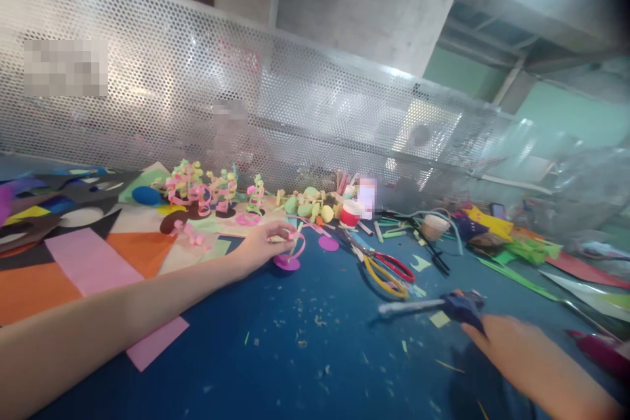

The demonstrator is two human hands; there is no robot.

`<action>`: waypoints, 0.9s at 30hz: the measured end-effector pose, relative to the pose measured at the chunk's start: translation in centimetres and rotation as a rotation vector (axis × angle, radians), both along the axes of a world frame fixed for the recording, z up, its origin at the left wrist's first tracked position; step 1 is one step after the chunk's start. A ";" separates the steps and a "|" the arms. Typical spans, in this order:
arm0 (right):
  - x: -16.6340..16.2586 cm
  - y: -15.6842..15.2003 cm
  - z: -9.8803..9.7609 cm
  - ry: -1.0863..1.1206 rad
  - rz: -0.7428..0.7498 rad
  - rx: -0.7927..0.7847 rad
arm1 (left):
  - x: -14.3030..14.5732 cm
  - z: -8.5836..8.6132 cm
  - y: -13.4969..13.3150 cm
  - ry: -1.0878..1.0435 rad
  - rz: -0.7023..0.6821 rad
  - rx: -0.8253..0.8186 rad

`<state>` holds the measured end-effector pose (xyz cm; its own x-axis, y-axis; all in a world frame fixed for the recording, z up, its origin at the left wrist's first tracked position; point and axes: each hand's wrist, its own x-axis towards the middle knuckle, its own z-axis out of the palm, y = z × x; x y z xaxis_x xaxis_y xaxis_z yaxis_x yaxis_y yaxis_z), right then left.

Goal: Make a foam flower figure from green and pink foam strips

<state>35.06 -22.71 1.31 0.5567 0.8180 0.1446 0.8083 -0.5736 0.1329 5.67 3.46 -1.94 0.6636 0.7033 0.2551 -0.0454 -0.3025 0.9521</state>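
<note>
Two hands working. We're pinching flower [288, 261] stem with left hand [260, 244]; right hand [512, 348] gripping glue gun [450, 305], nozzle pointing left, flower lying up-left of it, well apart.

A silver perforated metal screen [295, 98] is seen running along the far edge of the scuffed blue table top [305, 367]. Grey concrete beams [364, 6] are caught overhead. Bright light is reflected off the mesh, and a pale green wall [556, 111] is glimpsed behind what may be clear plastic sheeting [566, 164].
</note>
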 end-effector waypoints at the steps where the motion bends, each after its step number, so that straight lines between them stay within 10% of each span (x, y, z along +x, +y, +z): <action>1: -1.8 0.6 1.1 0.015 0.052 0.024 | 0.0 0.1 -0.1 0.004 -0.001 -0.004; 6: -11.0 8.4 4.6 0.368 0.434 0.334 | 0.0 0.2 -0.2 0.015 0.018 0.013; 12: -13.5 17.7 0.6 1.007 0.630 0.391 | 0.0 -0.1 0.2 0.022 0.036 0.097; 27: -13.9 19.4 -2.2 1.065 0.667 0.569 | 0.0 0.0 0.1 0.020 0.001 0.109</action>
<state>21.18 -3.28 -0.85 0.1380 0.9435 0.3013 0.5115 0.1926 -0.8374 5.64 3.53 -1.91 0.6686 0.6728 0.3168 -0.0263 -0.4043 0.9142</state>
